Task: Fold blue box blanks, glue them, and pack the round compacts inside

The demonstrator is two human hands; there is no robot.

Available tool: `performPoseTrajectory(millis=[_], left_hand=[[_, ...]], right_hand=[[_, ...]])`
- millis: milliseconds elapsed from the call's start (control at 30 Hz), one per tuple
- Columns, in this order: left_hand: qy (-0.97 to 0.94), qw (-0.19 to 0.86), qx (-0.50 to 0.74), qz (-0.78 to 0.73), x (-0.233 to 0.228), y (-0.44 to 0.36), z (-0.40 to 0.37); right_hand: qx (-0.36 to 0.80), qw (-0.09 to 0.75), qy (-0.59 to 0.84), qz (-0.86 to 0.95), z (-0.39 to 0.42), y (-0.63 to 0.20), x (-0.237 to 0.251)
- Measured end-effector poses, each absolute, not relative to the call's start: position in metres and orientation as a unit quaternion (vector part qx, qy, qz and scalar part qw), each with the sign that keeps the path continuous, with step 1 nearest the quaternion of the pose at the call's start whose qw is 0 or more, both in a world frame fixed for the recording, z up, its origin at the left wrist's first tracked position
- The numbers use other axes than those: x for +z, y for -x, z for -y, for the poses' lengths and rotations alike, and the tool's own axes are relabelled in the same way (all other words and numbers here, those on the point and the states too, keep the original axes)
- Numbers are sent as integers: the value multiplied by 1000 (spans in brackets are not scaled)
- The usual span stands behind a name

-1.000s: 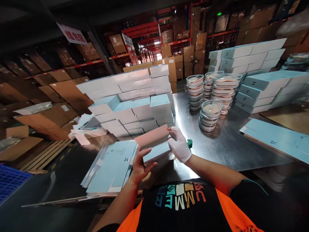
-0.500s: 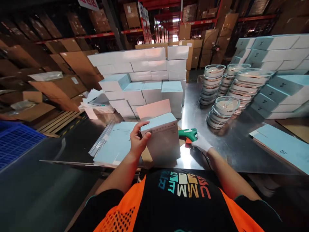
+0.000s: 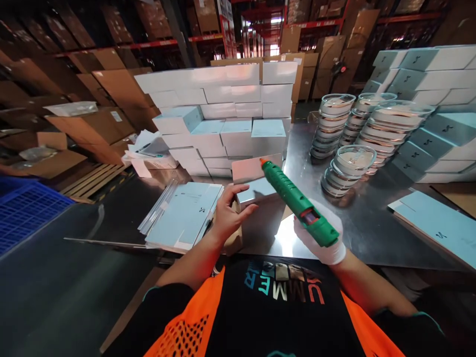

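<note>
My bare left hand (image 3: 231, 212) grips the left side of a white cardboard box (image 3: 262, 215), fingers along its top edge and thumb across the near face. The box stands at the table's front edge, with a flap (image 3: 250, 169) raised at its far side. In a white glove, my right hand (image 3: 320, 233) is closed around a green hot glue gun (image 3: 292, 196). Its orange-tipped nozzle points up and left, in front of the box's raised flap as I see it. The gun hides part of the box's right side.
Flat light-blue box blanks (image 3: 182, 213) lie stacked on the left. Finished white boxes (image 3: 223, 94) form a wall behind. Clear round containers (image 3: 347, 171) stand in stacks to the right, near more boxes (image 3: 435, 144) and flat blanks (image 3: 439, 228). A blue crate (image 3: 29, 213) sits far left.
My right hand has lifted the glue gun from beside the box's right side, turning its nozzle up and left. The box and my left hand have shifted a little to the right.
</note>
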State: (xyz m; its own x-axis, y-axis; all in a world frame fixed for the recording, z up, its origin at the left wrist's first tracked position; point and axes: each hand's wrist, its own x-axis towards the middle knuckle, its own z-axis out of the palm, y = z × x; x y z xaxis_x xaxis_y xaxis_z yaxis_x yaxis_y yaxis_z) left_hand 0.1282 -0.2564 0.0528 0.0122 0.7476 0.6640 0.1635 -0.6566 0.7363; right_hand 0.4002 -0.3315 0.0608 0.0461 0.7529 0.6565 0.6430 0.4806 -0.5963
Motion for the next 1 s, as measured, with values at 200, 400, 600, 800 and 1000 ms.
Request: performPoseTrajectory(millis=[200,400,600,800,1000], left_hand=[[-683,223,616,-321,48,-139,256],[-688,201,615,-330,46,-137,260],[-622,280,630,-370,45,-124,256],[-566,370,638,-369,48,-122,252],[-563,371,645,-359,50,-120,251]], right_hand=[[30,490,449,747,329,-371,81],[9,555,453,698,315,-377,72],[167,600,609,491,276,-405,35],[502,513,514,470,259,-395,-5],[345,476,634,503,246,-413,-10]])
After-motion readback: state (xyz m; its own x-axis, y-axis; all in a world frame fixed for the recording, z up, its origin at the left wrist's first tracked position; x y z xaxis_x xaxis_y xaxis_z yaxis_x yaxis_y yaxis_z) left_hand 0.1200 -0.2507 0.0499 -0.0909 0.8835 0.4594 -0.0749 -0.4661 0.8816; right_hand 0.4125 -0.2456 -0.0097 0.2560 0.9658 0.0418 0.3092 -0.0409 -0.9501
